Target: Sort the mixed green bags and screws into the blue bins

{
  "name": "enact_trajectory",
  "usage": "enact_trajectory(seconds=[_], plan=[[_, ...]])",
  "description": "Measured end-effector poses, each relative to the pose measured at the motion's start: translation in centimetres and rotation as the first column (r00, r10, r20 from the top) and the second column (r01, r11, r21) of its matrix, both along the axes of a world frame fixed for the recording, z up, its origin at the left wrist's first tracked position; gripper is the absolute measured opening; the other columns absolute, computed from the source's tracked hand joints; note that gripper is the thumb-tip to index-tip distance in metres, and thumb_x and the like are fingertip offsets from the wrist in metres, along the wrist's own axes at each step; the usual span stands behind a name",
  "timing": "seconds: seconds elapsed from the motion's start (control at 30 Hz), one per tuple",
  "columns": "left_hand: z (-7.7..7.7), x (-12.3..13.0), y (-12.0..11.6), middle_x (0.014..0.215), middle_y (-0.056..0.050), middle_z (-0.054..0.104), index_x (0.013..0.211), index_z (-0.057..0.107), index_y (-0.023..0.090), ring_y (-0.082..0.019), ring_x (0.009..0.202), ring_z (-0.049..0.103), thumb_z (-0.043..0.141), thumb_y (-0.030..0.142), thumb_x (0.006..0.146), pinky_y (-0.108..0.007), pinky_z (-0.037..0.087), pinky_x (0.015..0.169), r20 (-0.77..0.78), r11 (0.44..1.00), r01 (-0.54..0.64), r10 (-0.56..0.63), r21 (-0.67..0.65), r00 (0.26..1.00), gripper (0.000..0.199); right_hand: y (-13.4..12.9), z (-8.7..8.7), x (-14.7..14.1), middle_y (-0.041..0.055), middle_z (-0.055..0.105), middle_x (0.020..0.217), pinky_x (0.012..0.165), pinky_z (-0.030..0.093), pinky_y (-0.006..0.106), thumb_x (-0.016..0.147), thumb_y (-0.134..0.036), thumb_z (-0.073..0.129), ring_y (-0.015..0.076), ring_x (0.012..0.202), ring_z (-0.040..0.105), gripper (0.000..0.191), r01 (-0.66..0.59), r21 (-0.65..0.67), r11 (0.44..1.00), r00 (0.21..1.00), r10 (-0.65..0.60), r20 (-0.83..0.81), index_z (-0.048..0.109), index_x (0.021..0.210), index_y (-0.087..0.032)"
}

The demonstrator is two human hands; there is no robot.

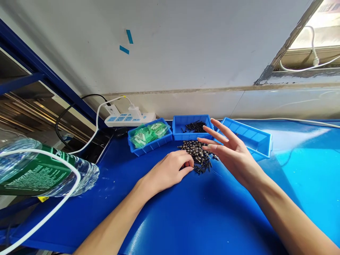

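Observation:
A loose pile of dark screws [199,154] lies on the blue tabletop [186,216]. At its left edge, my left hand [172,168] has curled fingers with the thumb close to them; anything between the fingertips is hidden. My right hand [233,152] is raised over the right side of the pile, fingers spread, holding nothing. Behind the pile, the middle blue bin [177,124] contains black screws [195,126]. The left blue bin [148,147] holds green-and-clear plastic packets [150,134]. The right blue bin [255,136] stands at an angle, partly behind my right hand.
A large water bottle [39,170] with a green label lies at the left, a white cable [77,177] looping in front of it. A white power strip [127,119] with plugs rests behind the left bin, near the wall [186,46]. Blue rack bars rise at the left.

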State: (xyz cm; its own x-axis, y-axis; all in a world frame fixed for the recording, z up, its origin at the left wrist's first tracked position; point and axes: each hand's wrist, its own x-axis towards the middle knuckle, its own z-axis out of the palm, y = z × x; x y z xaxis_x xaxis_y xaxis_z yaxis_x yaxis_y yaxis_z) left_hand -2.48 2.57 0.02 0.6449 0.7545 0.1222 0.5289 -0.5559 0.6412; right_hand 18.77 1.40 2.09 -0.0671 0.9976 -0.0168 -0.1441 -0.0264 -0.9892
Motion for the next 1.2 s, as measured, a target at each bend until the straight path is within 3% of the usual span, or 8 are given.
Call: enact_trajectory(seconds=[0.2, 0.43, 0.6, 0.73, 0.97, 1.2], plan=[[0.1, -0.1, 0.1, 0.085, -0.001, 0.069, 0.083, 0.066, 0.020, -0.016, 0.072, 0.064, 0.067, 0.011, 0.091, -0.027, 0.051, 0.069, 0.011, 0.999, -0.033, 0.033, 0.031, 0.999, 0.012, -0.2, 0.0, 0.5, 0.0082, 0.065, 0.149, 0.096, 0.060, 0.045, 0.080, -0.039, 0.081, 0.0284, 0.110, 0.076, 0.059, -0.013, -0.008, 1.000, 0.999, 0.013, 0.039, 0.066, 0.136, -0.036], [0.8, -0.4, 0.1, 0.076, 0.003, 0.071, 0.082, 0.068, 0.019, -0.012, 0.066, 0.064, 0.071, 0.009, 0.089, -0.022, 0.051, 0.066, 0.200, 0.994, -0.108, 0.105, 0.006, 0.974, 0.013, 0.0, 0.0, 0.3, 0.0073, 0.083, 0.098, 0.087, 0.061, 0.041, 0.078, -0.041, 0.084, 0.0257, 0.090, 0.078, 0.031, -0.047, 0.024, 0.999, 0.987, 0.043, 0.153, 0.078, 0.103, -0.024], [1.2, -0.2, 0.0, 0.077, 0.004, 0.074, 0.085, 0.067, 0.020, -0.011, 0.070, 0.069, 0.077, 0.011, 0.084, -0.019, 0.054, 0.070, 0.375, 0.982, -0.177, 0.188, -0.064, 0.908, 0.014, -0.2, 0.0, -0.1, 0.0079, 0.083, 0.099, 0.084, 0.062, 0.040, 0.079, -0.045, 0.082, 0.0281, 0.093, 0.078, 0.026, -0.151, 0.090, 0.984, 0.943, 0.116, 0.311, 0.081, 0.093, -0.022], [1.3, -0.1, -0.1, 0.078, 0.004, 0.074, 0.088, 0.064, 0.021, -0.013, 0.075, 0.075, 0.076, 0.014, 0.085, -0.020, 0.056, 0.072, 0.415, 0.972, -0.198, 0.233, -0.127, 0.880, 0.014, -0.4, -0.2, -0.2, 0.0069, 0.082, 0.097, 0.079, 0.061, 0.038, 0.083, -0.043, 0.080, 0.0258, 0.086, 0.075, 0.022, -0.223, 0.111, 0.968, 0.902, 0.162, 0.401, 0.083, 0.091, -0.022], [1.5, 0.0, -0.2, 0.079, 0.004, 0.074, 0.090, 0.063, 0.021, -0.014, 0.077, 0.077, 0.073, 0.019, 0.088, -0.020, 0.057, 0.072, 0.429, 0.970, -0.175, 0.233, -0.170, 0.873, 0.011, -0.3, -0.4, 0.0, 0.0046, 0.078, 0.077, 0.071, 0.059, 0.033, 0.081, -0.043, 0.082, 0.0215, 0.075, 0.073, 0.028, -0.264, 0.013, 0.964, 0.930, 0.251, 0.268, 0.081, 0.095, -0.019], [1.3, 0.1, -0.3, 0.079, 0.005, 0.075, 0.089, 0.063, 0.021, -0.011, 0.073, 0.072, 0.073, 0.015, 0.089, -0.019, 0.054, 0.071, 0.444, 0.978, -0.105, 0.177, -0.183, 0.879, 0.011, -0.3, 0.1, 0.0, 0.0033, 0.076, 0.072, 0.066, 0.055, 0.031, 0.073, -0.043, 0.090, 0.0185, 0.070, 0.069, 0.029, -0.272, -0.050, 0.961, 0.953, 0.276, 0.123, 0.082, 0.089, -0.020]])
